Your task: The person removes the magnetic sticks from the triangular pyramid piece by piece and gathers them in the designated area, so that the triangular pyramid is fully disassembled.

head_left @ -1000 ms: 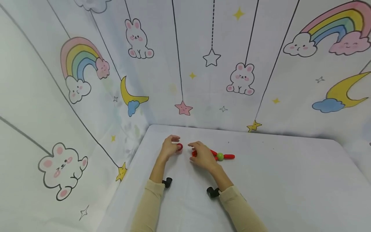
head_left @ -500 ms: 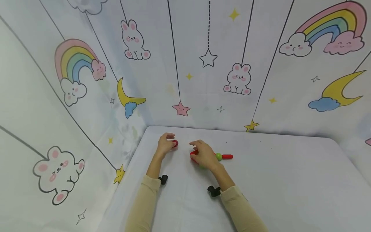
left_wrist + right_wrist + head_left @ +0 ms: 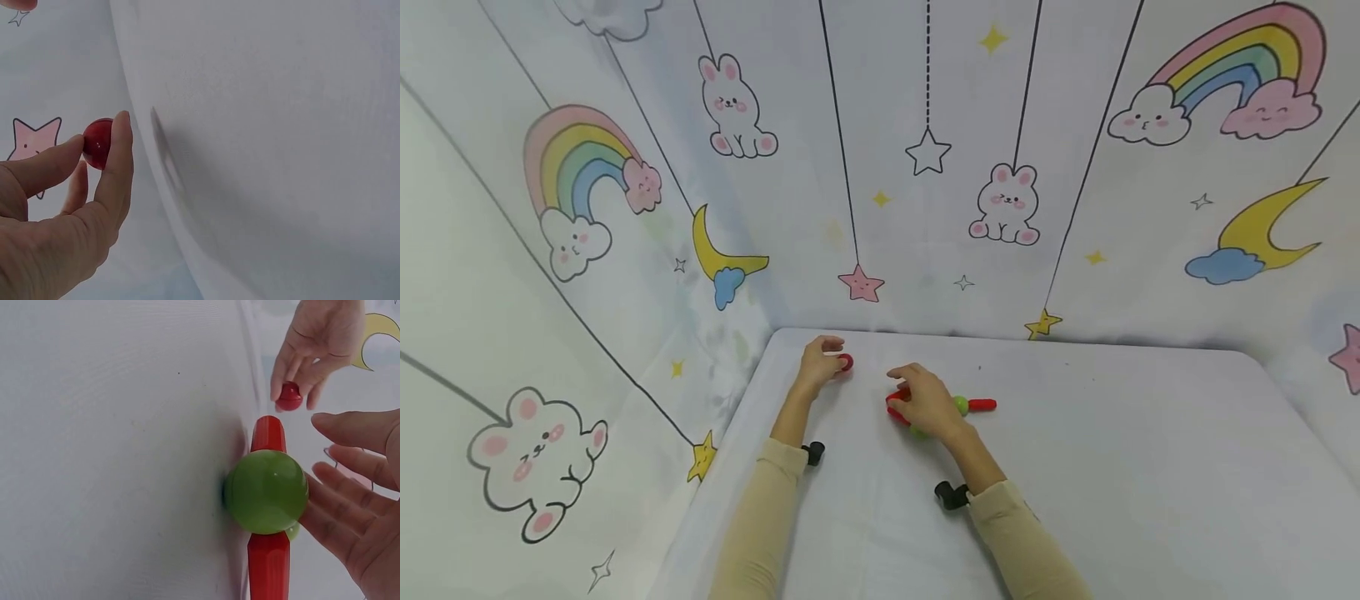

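Observation:
My left hand [image 3: 815, 367] pinches a small glossy red ball [image 3: 97, 145] between thumb and fingers, just above the far left of the table. My right hand [image 3: 927, 404] is beside and partly over a piece made of red rods [image 3: 982, 405] and green balls [image 3: 961, 405]. In the right wrist view its thumb and fingers are spread apart, with the fingertips right at the side of a large green ball [image 3: 265, 490]. A faceted red rod [image 3: 270, 565] runs out from that ball on either side. Part of the rod piece is hidden under the right hand.
The white-covered table [image 3: 1112, 467] meets a cloth backdrop [image 3: 880, 225] printed with rabbits, rainbows and stars at its back and left. Black wrist mounts [image 3: 952, 495] sit on both forearms.
My left hand has moved left and a little farther back with the red ball. The right hand stays by the rod piece, whose left part has turned slightly, showing a second green ball.

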Demonstrator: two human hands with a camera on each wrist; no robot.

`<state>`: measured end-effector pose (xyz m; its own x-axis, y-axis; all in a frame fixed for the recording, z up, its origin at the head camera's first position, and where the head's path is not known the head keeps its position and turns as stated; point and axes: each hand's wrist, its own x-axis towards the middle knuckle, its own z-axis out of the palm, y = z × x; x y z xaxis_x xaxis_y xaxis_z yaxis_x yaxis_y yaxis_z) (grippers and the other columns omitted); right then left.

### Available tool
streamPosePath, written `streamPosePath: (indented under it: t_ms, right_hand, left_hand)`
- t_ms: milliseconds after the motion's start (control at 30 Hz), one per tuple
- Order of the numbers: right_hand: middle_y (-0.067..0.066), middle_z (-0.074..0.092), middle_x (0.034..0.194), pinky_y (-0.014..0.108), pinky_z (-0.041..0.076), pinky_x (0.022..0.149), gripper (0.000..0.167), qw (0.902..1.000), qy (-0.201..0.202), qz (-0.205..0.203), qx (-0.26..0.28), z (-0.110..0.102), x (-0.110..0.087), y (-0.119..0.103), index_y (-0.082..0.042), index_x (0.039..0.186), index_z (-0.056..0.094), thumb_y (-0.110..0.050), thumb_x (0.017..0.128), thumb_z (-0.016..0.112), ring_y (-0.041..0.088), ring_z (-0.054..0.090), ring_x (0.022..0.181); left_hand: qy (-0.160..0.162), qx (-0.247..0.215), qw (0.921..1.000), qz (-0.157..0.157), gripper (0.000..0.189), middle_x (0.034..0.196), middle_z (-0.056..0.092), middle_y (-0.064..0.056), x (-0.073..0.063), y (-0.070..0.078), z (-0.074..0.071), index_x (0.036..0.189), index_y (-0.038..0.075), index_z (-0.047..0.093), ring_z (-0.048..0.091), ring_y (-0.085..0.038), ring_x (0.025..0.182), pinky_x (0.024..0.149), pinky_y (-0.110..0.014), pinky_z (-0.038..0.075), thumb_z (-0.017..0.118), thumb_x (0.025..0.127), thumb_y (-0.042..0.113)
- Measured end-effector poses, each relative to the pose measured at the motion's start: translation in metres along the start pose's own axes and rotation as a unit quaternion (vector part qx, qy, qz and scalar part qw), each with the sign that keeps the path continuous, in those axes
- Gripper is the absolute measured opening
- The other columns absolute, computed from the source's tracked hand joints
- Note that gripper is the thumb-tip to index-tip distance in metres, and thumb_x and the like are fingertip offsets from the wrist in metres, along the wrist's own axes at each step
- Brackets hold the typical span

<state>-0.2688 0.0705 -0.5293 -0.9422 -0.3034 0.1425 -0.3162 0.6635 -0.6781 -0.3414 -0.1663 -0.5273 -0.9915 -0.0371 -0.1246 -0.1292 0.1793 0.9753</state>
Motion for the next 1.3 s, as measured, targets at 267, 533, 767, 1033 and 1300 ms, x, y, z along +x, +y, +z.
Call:
streamPosePath:
  t_ms: [267,533,767,1033,1300]
  right_hand:
    - [0.008,0.064,0.133,0.041,0.058,0.094,0.047,0.9999,-0.01,0.001,0.009,-0.001,-0.001,0.001,-0.01,0.137,0.066,-0.017,0.093,0.081,0.022,0.068,0.111]
    - [0.007,0.065,0.134,0.041,0.057,0.095,0.051,0.9999,0.0,-0.003,0.017,-0.001,0.0,0.004,-0.01,0.14,0.063,-0.015,0.092,0.081,0.02,0.069,0.111]
    - [0.005,0.067,0.132,0.041,0.057,0.094,0.053,0.9997,0.007,-0.007,0.021,-0.004,0.001,0.005,-0.012,0.14,0.064,-0.016,0.091,0.083,0.021,0.069,0.11]
    - [0.009,0.066,0.135,0.04,0.058,0.093,0.064,0.9989,0.004,0.015,0.043,-0.01,0.0,0.004,-0.015,0.15,0.054,-0.014,0.092,0.081,0.021,0.069,0.113]
    - [0.001,0.067,0.128,0.04,0.06,0.09,0.063,0.9986,0.017,0.012,0.049,-0.023,-0.004,-0.003,-0.015,0.149,0.055,-0.016,0.092,0.081,0.021,0.07,0.111]
  left_hand:
    - [0.021,0.003,0.9998,-0.002,0.045,0.146,0.05,-0.029,0.005,-0.005,-0.003,0.137,-0.006,0.055,0.06,-0.036,0.118,0.096,-0.049,0.057,0.061,0.094,-0.016]
    - [0.025,0.006,0.9997,-0.003,0.049,0.146,0.049,-0.028,0.015,-0.013,-0.004,0.14,-0.008,0.052,0.056,-0.039,0.125,0.093,-0.046,0.059,0.063,0.094,-0.016]
    - [0.013,0.002,0.9996,-0.024,0.05,0.148,0.048,-0.027,0.016,-0.014,-0.006,0.142,-0.008,0.05,0.053,-0.04,0.128,0.093,-0.045,0.059,0.062,0.095,-0.015]
    - [0.003,0.027,0.9992,-0.03,0.05,0.154,0.044,-0.024,0.011,-0.004,-0.009,0.144,-0.007,0.048,0.063,-0.036,0.115,0.092,-0.042,0.06,0.062,0.097,-0.01]
    - [0.029,0.031,0.9989,0.017,0.046,0.152,0.043,-0.027,0.0,0.003,-0.016,0.144,-0.008,0.048,0.06,-0.038,0.127,0.096,-0.046,0.058,0.058,0.099,-0.004]
